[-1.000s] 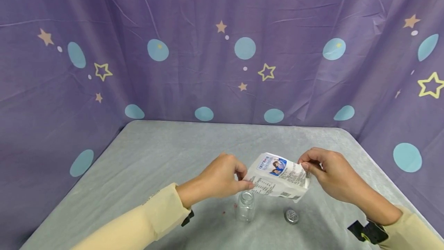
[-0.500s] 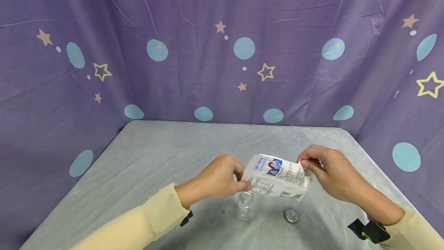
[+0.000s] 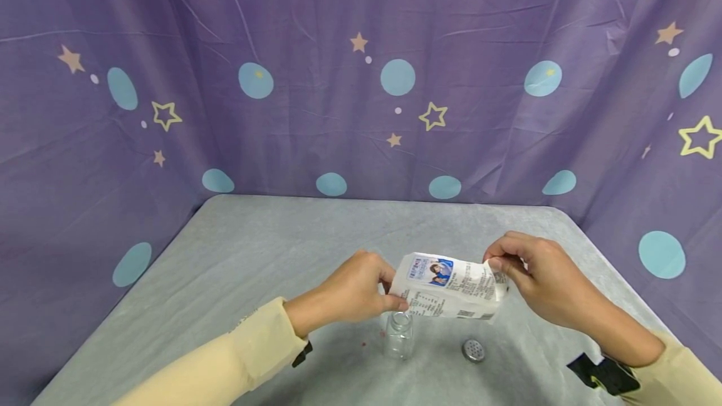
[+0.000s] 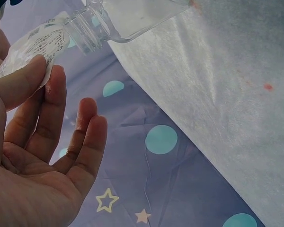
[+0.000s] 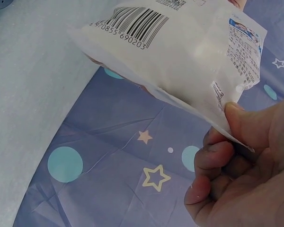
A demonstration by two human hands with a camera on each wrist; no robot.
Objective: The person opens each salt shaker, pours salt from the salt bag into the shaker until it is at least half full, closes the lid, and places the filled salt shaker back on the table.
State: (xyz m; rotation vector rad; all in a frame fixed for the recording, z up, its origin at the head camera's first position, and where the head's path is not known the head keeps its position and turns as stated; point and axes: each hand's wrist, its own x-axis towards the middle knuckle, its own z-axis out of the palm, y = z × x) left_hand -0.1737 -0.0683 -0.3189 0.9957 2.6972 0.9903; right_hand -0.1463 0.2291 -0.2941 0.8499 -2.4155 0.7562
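Observation:
Both hands hold a white printed packet (image 3: 451,287) above the table, its print and a blue picture showing in the head view. My left hand (image 3: 361,287) pinches its left end between thumb and fingers. At its right end, my right hand (image 3: 544,281) pinches a corner; the right wrist view shows a barcode on the packet (image 5: 189,52). Just below the left end stands an uncapped clear glass jar (image 3: 399,340). In the left wrist view the packet's end (image 4: 42,45) lies right at the threaded mouth of the jar (image 4: 128,21).
A round metal shaker lid (image 3: 474,351) with holes lies on the grey cloth-covered table (image 3: 293,237), right of the jar. Small red specks (image 3: 363,344) lie left of the jar. A purple curtain (image 3: 316,67) surrounds the table's back and sides.
The packet has shifted a little left and levelled out, its left end coming over the jar's mouth. My right hand has risen slightly; jar and lid stay in place.

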